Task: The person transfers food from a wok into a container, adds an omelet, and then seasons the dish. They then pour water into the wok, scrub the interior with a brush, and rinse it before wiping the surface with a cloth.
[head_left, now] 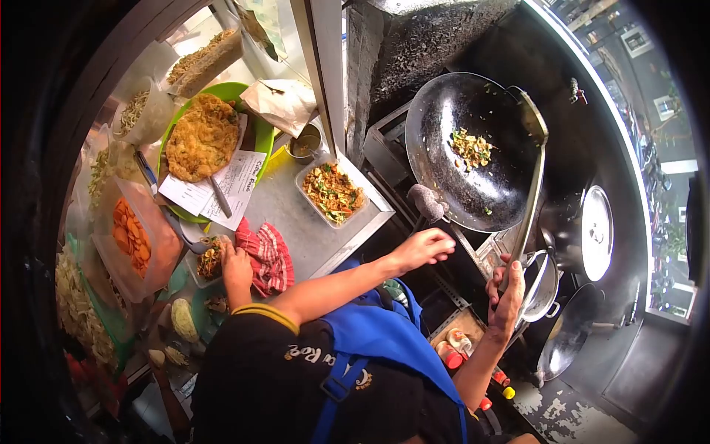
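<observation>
Gripping steel ladle (536, 185) in right hand (506, 296), fingers wrapped round handle, head over wok's upper right rim. Holding left hand (423, 250) loosely curled, pinching nothing visible, in gap between counter's right edge and wok (503, 189). Got chopped stir-fry (471, 150) near wok's middle. Also seeing filled plastic tub (316, 208) near right corner of counter (296, 226), just beside its edge.

Single head cam, looking steeply down and forward over the wearer's black T-shirt (285, 385). It's sitting close in; fisheye is bending the view inside a dark rim. Metal bench's (290, 211) corner is showing near mid-frame, wok (497, 181) lying beyond it.
</observation>
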A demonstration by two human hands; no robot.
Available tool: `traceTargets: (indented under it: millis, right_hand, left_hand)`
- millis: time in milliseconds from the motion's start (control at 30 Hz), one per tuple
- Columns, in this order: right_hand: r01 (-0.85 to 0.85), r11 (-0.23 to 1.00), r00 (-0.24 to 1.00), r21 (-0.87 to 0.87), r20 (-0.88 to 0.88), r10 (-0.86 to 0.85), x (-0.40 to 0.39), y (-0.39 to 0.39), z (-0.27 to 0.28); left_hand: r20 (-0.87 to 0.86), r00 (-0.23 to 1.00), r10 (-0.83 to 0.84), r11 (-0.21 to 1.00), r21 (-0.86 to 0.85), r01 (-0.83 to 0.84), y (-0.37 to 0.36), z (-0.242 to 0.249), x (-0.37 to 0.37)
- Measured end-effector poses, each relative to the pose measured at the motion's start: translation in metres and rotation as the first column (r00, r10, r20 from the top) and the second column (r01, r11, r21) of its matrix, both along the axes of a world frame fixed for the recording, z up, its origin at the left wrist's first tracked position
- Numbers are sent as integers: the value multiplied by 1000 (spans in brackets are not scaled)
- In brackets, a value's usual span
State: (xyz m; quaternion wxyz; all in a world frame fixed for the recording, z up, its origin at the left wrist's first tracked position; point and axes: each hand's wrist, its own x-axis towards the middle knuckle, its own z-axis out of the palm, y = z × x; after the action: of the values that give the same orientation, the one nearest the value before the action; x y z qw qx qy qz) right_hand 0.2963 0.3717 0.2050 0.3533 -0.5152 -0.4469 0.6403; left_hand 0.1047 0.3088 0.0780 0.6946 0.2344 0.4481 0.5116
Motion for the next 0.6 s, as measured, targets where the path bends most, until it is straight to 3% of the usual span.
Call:
traceTargets:
  millis: [67,133,200,267,333,400,433,500,533,600]
  right_hand:
    - [-38,999,999,11,16,38,13,0,-9]
    - [-109,994,982,22,157,104,18,-6,-11]
    - [-66,993,996,-94,-64,60,32,-8,-36]
    - [-54,988,998,-146,-24,51,30,-4,-43]
    - [-74,992,981,-102,169,91,22,2,-42]
    - [-102,992,985,-70,132,111,21,3,-57]
    - [-83,987,995,-138,43,89,20,1,-57]
    - [-100,988,993,-119,42,106,23,-2,-57]
    - [-93,989,993,-112,61,100,22,-6,-55]
    - [-82,990,994,-117,63,90,22,-8,-58]
  left_hand:
    - [-110,992,67,998,11,-67,-38,-13,-22]
    - [-188,965,185,980,-38,-195,-71,-16,-43]
    - [-309,888,339,910,-130,-393,-94,-18,-55]
    - [-393,766,508,814,-70,-576,-111,-46,-61]
    - [-455,671,585,738,-45,-674,-103,-51,-66]
    - [-614,553,563,761,125,-636,-91,-53,-69]
    - [-613,552,565,760,127,-637,-83,-44,-75]
    - [-858,222,463,851,360,-382,-70,-23,-93]
    - [-861,223,457,856,358,-374,-62,-15,-104]
    - [-933,-223,284,936,320,-144,-43,-4,-128]
